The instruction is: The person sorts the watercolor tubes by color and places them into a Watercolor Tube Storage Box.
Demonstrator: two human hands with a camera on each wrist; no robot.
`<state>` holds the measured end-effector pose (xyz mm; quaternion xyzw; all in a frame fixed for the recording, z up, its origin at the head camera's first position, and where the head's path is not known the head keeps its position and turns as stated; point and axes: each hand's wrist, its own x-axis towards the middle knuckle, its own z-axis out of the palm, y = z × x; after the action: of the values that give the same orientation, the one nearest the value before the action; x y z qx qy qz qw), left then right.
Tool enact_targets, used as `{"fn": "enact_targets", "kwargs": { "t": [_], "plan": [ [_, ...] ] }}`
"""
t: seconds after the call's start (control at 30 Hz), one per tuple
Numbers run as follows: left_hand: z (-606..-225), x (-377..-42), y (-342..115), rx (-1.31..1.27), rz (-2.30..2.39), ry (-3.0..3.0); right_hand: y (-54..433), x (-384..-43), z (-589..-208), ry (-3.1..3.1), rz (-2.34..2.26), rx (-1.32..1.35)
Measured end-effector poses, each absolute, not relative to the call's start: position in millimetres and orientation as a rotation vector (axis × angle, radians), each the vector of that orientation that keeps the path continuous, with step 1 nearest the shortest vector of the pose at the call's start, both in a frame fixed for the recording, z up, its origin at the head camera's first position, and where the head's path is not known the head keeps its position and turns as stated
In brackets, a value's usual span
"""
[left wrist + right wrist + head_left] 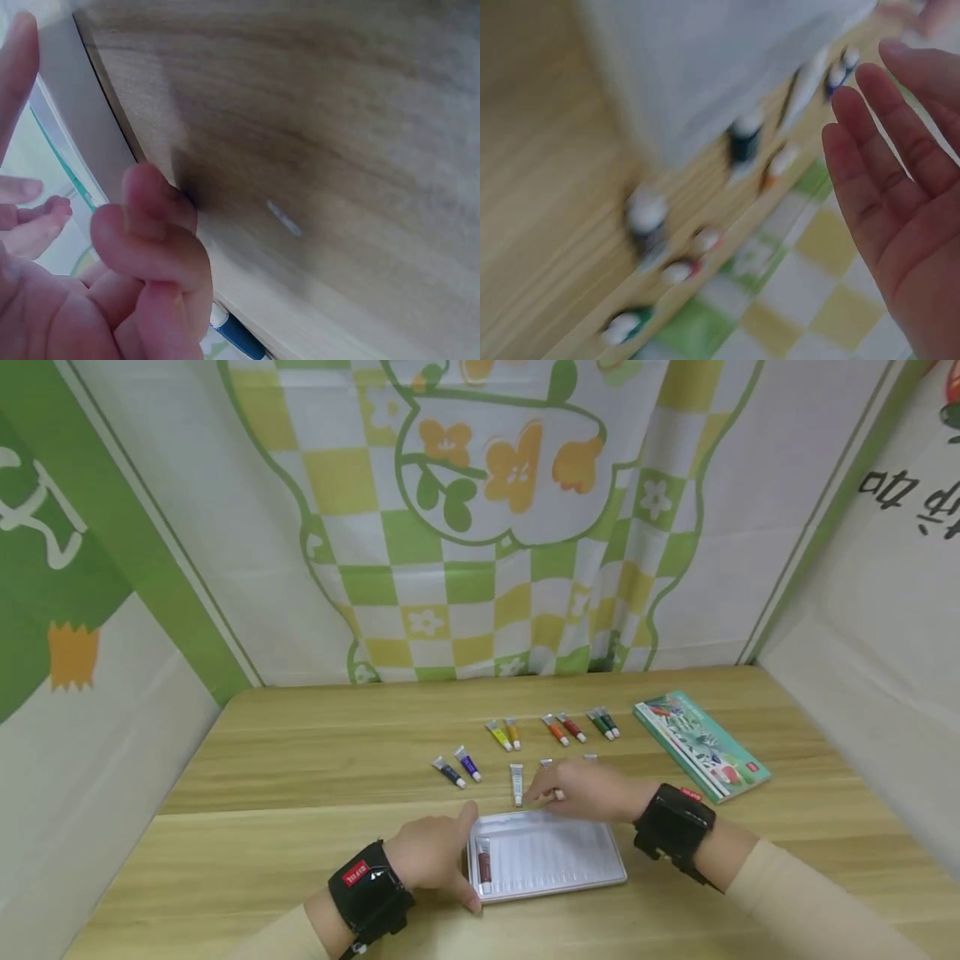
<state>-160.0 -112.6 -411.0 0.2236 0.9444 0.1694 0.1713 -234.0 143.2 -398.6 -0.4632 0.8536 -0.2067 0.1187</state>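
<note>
A white slotted plastic tray point(555, 860) lies on the table, with one brown paint tube point(484, 866) at its left end. My left hand point(431, 853) grips the tray's left side, thumb at the far corner and a finger at the near one; its other fingers curl beside the rim in the left wrist view. My right hand point(588, 789) hovers over the tray's far edge, partly hiding paint tubes behind it. In the right wrist view its fingers point(889, 150) are fairly straight and hold nothing. A white-labelled tube point(517, 785) lies just left of that hand.
Farther back lie yellow tubes point(498, 736), orange and red tubes point(556, 730) and green tubes point(600, 724), in pairs. A black tube point(448, 772) and a purple tube point(467, 763) lie left of them. A teal illustrated box point(701, 745) is at the right. A patterned curtain point(487, 568) hangs behind the table.
</note>
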Motion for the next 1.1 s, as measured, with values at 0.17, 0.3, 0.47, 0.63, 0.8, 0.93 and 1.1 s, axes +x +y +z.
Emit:
{"fn": "enact_targets", "kwargs": {
  "t": [0.17, 0.3, 0.47, 0.63, 0.8, 0.93, 1.1],
  "plan": [
    [-409.3, -162.4, -113.0, 0.605, 0.491, 2.652, 180.8, -265.1, -406.1, 2.579, -0.756, -1.206],
    [-405.7, -162.3, -111.9, 0.607, 0.501, 2.649, 203.6, -280.2, -411.7, 2.619, -0.775, -1.062],
    [-403.7, -161.4, -111.6, 0.624, 0.513, 2.661, 217.4, -288.5, -416.2, 2.650, -0.836, -0.895],
    [-404.7, -162.0, -112.1, 0.624, 0.518, 2.661, 215.3, -287.1, -416.7, 2.696, -0.891, -0.665],
    [-406.8, -160.8, -112.8, 0.625, 0.522, 2.653, 207.7, -281.0, -420.2, 2.667, -0.910, -0.457],
    [-408.0, -160.8, -112.7, 0.611, 0.516, 2.642, 199.2, -275.8, -421.4, 2.610, -0.920, -0.305],
    [-408.6, -161.7, -112.3, 0.601, 0.514, 2.639, 193.6, -274.6, -421.6, 2.633, -0.885, -0.264]
  ]
}}
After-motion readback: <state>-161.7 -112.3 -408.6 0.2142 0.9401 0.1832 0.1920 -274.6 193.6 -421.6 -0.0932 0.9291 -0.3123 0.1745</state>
